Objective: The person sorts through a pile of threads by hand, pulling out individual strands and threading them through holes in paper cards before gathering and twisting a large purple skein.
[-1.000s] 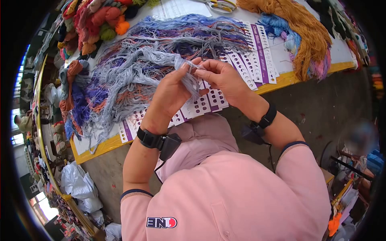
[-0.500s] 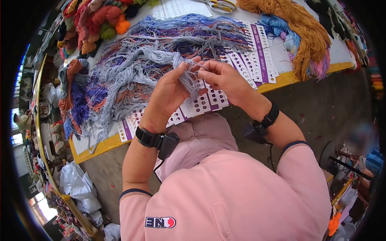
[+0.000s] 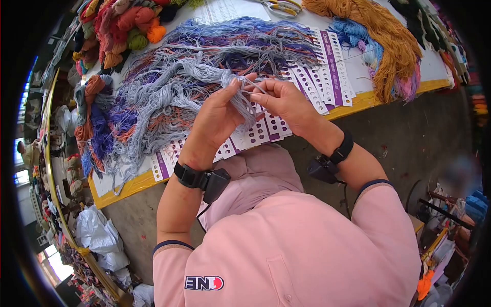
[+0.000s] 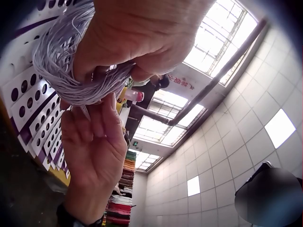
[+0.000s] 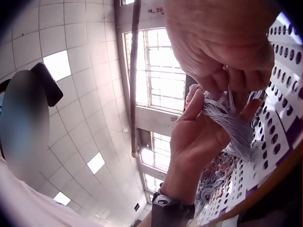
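Observation:
A bundle of pale grey-blue thread (image 3: 196, 70) lies over the table pile, and its end hangs through my left hand (image 3: 217, 117). That hand grips the bundle between thumb and fingers. Close beside it, my right hand (image 3: 294, 105) pinches a few thin strands drawn out of the bundle. In the left wrist view the threads (image 4: 75, 92) bend in a thick loop round the left hand, with the right fingertips just below. The loose thread end (image 5: 236, 135) hangs past the left palm in the right wrist view.
Under the hands lie white-and-purple cards with punched holes (image 3: 327, 66). A tangled blue, purple and orange thread pile (image 3: 153, 97) covers the table's middle. Ochre skeins (image 3: 388, 51) lie at right, coloured yarn bundles (image 3: 130, 23) at back left, scissors (image 3: 281, 7) at the back. Yellow tape (image 3: 123, 189) lines the table edge.
The right fingers have shifted slightly at the bundle, and the fine strands between the two hands lie differently. The left hand keeps its grip in nearly the same place.

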Action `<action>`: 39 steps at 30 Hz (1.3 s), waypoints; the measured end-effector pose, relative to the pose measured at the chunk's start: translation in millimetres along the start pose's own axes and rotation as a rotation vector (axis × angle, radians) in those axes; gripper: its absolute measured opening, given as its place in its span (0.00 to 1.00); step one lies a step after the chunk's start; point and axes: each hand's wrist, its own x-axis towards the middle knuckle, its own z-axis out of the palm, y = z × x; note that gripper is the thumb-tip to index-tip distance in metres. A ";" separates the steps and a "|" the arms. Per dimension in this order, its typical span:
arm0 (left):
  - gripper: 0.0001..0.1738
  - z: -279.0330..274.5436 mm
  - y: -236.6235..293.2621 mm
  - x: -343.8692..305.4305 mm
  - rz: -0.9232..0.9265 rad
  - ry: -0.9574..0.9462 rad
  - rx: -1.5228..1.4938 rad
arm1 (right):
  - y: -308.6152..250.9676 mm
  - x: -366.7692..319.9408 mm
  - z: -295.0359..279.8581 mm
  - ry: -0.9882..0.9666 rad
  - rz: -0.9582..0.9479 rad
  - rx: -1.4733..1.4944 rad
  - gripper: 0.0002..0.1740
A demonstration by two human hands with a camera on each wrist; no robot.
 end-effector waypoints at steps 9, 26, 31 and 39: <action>0.31 -4.1 -2.7 -0.4 0.104 0.047 0.262 | -0.8 -3.2 -7.5 0.010 0.004 -0.029 0.07; 0.12 -6.0 -3.8 1.4 0.110 0.136 0.316 | 5.7 -2.8 -15.6 0.148 0.017 0.133 0.07; 0.19 -34.8 24.5 -6.7 0.091 -0.247 -0.348 | -0.7 -7.3 -44.5 -0.132 0.049 0.052 0.09; 0.28 -173.9 161.5 -73.6 0.496 -0.139 -0.293 | -73.1 -37.8 -72.5 0.201 -0.416 0.431 0.08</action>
